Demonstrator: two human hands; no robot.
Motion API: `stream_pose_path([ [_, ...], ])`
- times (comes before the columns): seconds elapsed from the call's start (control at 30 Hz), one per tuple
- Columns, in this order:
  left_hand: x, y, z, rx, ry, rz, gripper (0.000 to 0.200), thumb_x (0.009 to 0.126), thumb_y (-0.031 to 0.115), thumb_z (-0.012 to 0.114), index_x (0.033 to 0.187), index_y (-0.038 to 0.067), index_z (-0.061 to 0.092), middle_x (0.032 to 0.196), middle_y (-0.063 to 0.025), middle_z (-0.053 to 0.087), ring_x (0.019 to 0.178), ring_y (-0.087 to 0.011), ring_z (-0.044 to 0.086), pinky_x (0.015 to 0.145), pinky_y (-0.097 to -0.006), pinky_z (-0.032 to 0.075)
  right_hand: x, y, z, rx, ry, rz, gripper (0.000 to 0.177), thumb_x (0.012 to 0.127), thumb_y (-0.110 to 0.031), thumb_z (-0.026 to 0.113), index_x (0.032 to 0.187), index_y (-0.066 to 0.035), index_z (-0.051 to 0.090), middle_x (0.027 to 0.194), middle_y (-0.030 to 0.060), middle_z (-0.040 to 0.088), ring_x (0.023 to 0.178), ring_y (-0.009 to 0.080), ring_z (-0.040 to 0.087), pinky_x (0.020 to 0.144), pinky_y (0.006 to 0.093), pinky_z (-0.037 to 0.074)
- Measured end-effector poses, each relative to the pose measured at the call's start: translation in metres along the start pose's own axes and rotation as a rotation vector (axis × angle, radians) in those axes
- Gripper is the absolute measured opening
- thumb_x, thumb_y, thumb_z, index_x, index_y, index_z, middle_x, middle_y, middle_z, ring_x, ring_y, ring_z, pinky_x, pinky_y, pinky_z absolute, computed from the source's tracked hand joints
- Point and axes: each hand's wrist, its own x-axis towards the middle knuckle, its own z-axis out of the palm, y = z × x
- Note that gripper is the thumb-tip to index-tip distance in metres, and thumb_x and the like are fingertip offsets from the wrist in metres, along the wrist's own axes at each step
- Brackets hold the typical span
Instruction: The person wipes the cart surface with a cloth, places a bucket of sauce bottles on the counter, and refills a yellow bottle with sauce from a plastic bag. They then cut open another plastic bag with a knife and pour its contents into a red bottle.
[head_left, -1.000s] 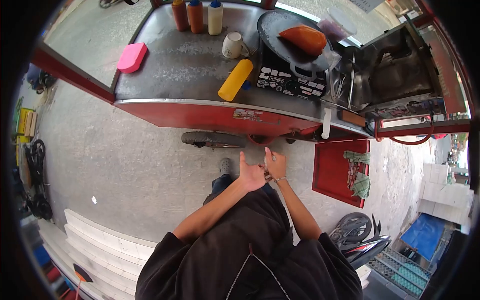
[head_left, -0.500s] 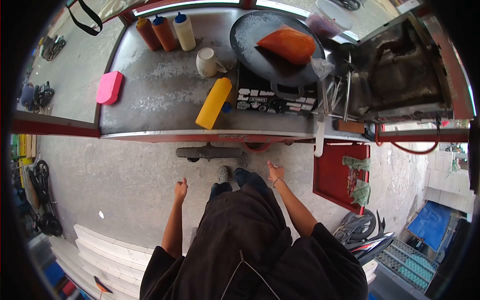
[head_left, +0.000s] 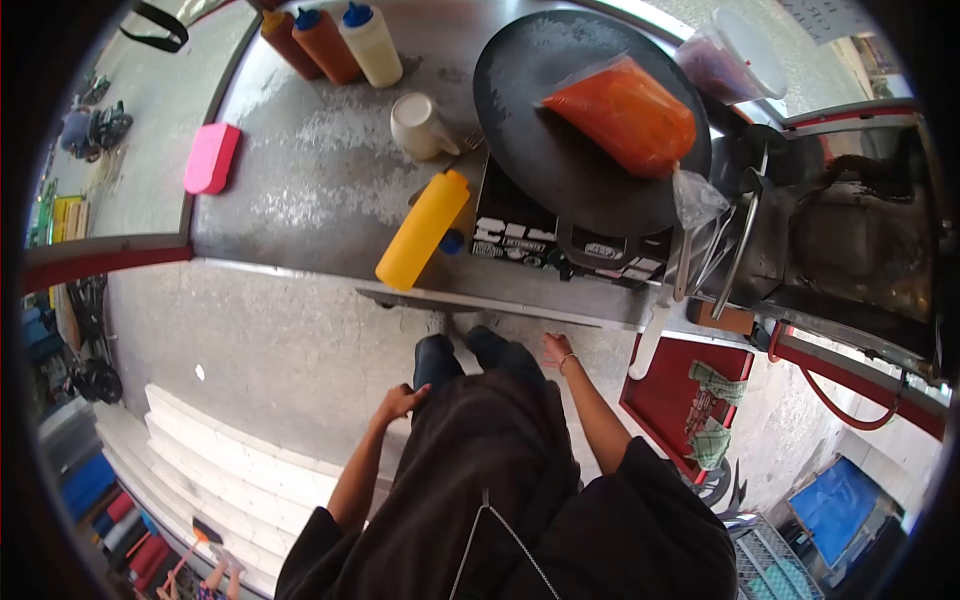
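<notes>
My left hand (head_left: 400, 401) hangs low beside my left thigh, fingers loosely apart, holding nothing. My right hand (head_left: 556, 349) is raised a little in front of my right hip, just below the metal counter's front edge (head_left: 500, 300), palm open and empty, a bracelet on its wrist. I stand close against the cart. A yellow squeeze bottle (head_left: 422, 230) lies on its side near the counter edge. Beyond it a black round griddle pan (head_left: 560, 150) holds an orange-red filled plastic bag (head_left: 625, 115).
Three sauce bottles (head_left: 325, 42) stand at the counter's back, with a white mug (head_left: 420, 125) and a pink sponge (head_left: 211, 158). Utensils (head_left: 730, 250) hang beside a metal box on the right. An open red door with cloths (head_left: 690, 400) is low right. White steps (head_left: 230, 450) lie left.
My hands, joined in front of me a second ago, have parted and dropped to my sides. I have stepped closer to the cart, so the counter looms larger.
</notes>
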Motion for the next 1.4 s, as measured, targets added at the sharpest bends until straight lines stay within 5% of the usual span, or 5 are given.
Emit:
stream_pose_path([
  [0.1,-0.014,0.002,-0.027,-0.107,-0.267,-0.051,0.062,0.075,0.056,0.071,0.092,-0.004,0.070,0.088,-0.0148,0.070,0.084,-0.0242,0.067,0.066,-0.0367,0.059,-0.053,0.014,-0.031,-0.898,-0.268,-0.398,0.057,0.085,-0.053,0.064,0.121,-0.010,0.056,0.106,0.0092,0.061,0.095,0.0200,0.060,0.080,0.0330,0.051],
  [0.27,-0.008,-0.066,-0.023,-0.495,0.068,0.187,0.021,0.089,0.022,0.062,0.093,0.001,0.064,0.081,-0.0039,0.063,0.071,-0.0147,0.057,0.066,-0.0318,0.048,-0.200,-0.017,-0.057,-0.630,-0.430,-0.011,0.055,0.089,-0.050,0.061,0.114,-0.001,0.058,0.092,0.0053,0.063,0.080,0.0170,0.058,0.075,0.0282,0.048],
  [0.5,0.023,-0.102,-0.012,-0.569,0.372,-0.043,0.040,0.086,0.036,0.064,0.089,-0.004,0.063,0.076,-0.0086,0.064,0.067,-0.0174,0.059,0.061,-0.0313,0.047,-0.131,0.050,-0.016,-0.748,0.019,-0.752,0.058,0.090,-0.052,0.059,0.079,0.005,0.061,0.069,0.0185,0.060,0.066,0.0226,0.058,0.065,0.0349,0.046],
  [1.0,0.004,-0.167,-0.207,0.001,0.394,0.207,0.059,0.074,0.047,0.072,0.098,-0.006,0.062,0.090,-0.0216,0.067,0.087,-0.0321,0.065,0.080,-0.0379,0.050,-0.191,0.192,0.132,-0.337,0.038,0.033,0.100,0.074,-0.087,0.039,0.116,0.000,0.060,0.101,0.0140,0.062,0.092,0.0234,0.058,0.078,0.0470,0.047],
  [1.4,-0.030,-0.098,-0.233,0.131,0.117,0.672,0.043,0.080,0.036,0.072,0.098,-0.001,0.062,0.090,-0.0157,0.067,0.086,-0.0262,0.066,0.078,-0.0366,0.051,-0.167,0.174,0.215,-0.916,0.265,-0.405,0.068,0.088,-0.062,0.049,0.087,0.005,0.065,0.090,0.0255,0.067,0.093,0.0410,0.064,0.081,0.0474,0.048],
])
